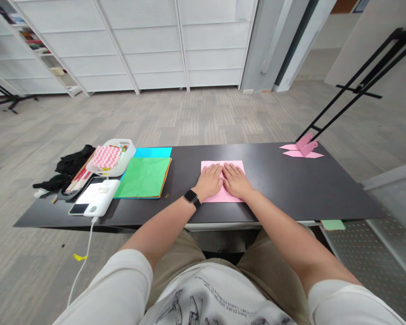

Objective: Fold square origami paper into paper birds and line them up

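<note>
A pink sheet of paper (235, 166) lies flat on the dark table (277, 189), straight in front of me. My left hand (209, 179) lies palm down on its left half, fingers stretched out and together. My right hand (236, 180) lies flat beside it on the right half, fingers also stretched forward. The two hands nearly touch at the sheet's middle. A black watch (191, 197) sits on my left wrist. Neither hand grips anything.
A stack of green, orange and blue paper (144, 177) lies to the left. Beyond it are a white tray (113, 158) with patterned paper, a phone (86, 196), a white power bank (102, 203), and black cloth (71, 163). A folded pink paper figure (302, 148) stands at the far right.
</note>
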Motion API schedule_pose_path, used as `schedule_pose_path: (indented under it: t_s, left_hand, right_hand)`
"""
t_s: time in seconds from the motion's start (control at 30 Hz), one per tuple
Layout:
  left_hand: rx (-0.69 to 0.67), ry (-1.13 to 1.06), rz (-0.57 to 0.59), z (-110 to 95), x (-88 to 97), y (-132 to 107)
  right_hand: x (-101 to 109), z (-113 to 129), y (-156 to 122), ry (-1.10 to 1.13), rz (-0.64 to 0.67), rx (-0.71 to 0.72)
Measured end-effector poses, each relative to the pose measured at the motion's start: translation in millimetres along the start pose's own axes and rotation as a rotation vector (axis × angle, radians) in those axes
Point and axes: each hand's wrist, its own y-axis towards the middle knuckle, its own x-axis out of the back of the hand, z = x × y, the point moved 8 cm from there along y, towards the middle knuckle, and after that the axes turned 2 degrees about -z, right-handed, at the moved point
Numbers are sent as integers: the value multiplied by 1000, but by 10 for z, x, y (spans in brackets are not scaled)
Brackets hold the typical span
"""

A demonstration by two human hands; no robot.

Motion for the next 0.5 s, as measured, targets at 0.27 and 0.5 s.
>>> schedule_pose_path:
  t_s: [0.27,0.5]
  left_hand:
    - [42,53,-6,28,-73,22]
    - [143,99,3,270,-1,-63]
  right_hand:
    - [21,-42,10,-22,32,-79]
    - [110,-577,-119,-77,105,-318]
